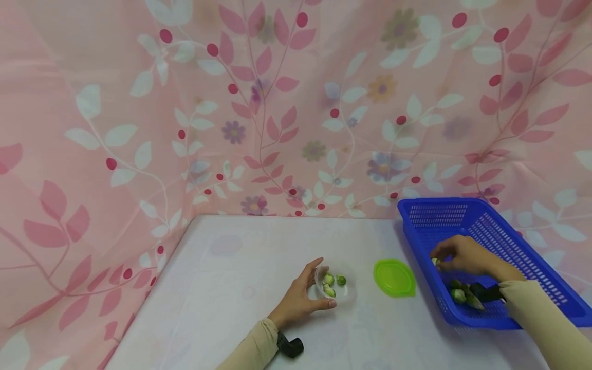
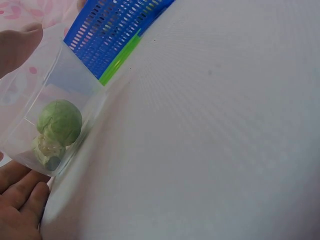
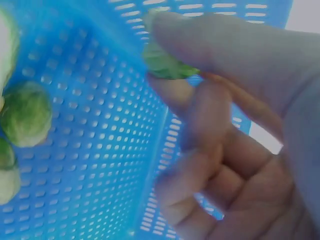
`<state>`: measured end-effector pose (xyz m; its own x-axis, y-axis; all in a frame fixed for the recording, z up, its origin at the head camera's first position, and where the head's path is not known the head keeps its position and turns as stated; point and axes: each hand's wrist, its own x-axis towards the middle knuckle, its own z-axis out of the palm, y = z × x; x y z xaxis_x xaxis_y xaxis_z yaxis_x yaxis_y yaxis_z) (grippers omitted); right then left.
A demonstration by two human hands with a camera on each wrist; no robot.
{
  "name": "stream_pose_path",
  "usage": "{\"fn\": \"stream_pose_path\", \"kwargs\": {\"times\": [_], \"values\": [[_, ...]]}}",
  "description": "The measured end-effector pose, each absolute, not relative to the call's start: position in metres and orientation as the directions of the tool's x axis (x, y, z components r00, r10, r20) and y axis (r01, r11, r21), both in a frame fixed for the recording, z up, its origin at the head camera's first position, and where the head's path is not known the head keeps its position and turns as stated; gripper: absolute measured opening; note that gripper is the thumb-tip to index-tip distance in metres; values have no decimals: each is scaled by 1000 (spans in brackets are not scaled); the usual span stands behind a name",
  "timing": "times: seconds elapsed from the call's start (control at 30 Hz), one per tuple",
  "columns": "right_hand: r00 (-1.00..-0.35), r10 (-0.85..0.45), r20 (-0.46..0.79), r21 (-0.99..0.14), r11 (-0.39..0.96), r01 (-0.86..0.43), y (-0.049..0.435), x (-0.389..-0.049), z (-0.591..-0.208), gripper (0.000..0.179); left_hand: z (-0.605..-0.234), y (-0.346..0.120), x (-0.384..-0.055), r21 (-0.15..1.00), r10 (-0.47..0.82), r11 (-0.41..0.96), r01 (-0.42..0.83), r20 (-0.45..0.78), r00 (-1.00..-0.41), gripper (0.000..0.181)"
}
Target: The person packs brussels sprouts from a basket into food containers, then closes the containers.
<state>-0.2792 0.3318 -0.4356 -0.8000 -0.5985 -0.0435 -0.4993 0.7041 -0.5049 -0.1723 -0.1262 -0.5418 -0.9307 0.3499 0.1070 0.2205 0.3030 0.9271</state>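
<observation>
My left hand (image 1: pixel 298 298) holds a clear plastic container (image 1: pixel 349 288) on the table, thumb on the near side and fingers on the far side. Several Brussels sprouts (image 1: pixel 328 279) lie inside it; the left wrist view shows a sprout (image 2: pixel 60 120) through its wall. Over the blue basket (image 1: pixel 416 267), my right hand (image 1: pixel 469 255) pinches one Brussels sprout (image 3: pixel 167 62) between thumb and fingers. More sprouts (image 3: pixel 27 114) lie on the basket's floor, partly hidden by the right wrist in the head view.
A bright green lid (image 1: pixel 394 278) lies flat on the white table (image 1: pixel 259 246), between the container and the basket. Behind the table hangs a pink floral cloth (image 1: pixel 277 103). The basket's raised wall stands along the right side.
</observation>
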Motion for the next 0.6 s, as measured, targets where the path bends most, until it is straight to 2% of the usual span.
{"fn": "stream_pose_path", "kwargs": {"times": [0.23, 0.4, 0.6], "values": [[-857, -507, 88, -539, 699, -469, 327, -275, -429, 26, -542, -125, -172, 926, 355, 300, 230, 116, -928, 104], [-906, -406, 118, -573, 718, -396, 325, -268, -421, 28, -542, -125, -171, 927, 356, 298, 226, 112, -928, 104], [-926, -345, 153, -624, 693, -361, 324, -264, -413, 29, -543, -126, -172, 929, 349, 296, 221, 110, -930, 104]]}}
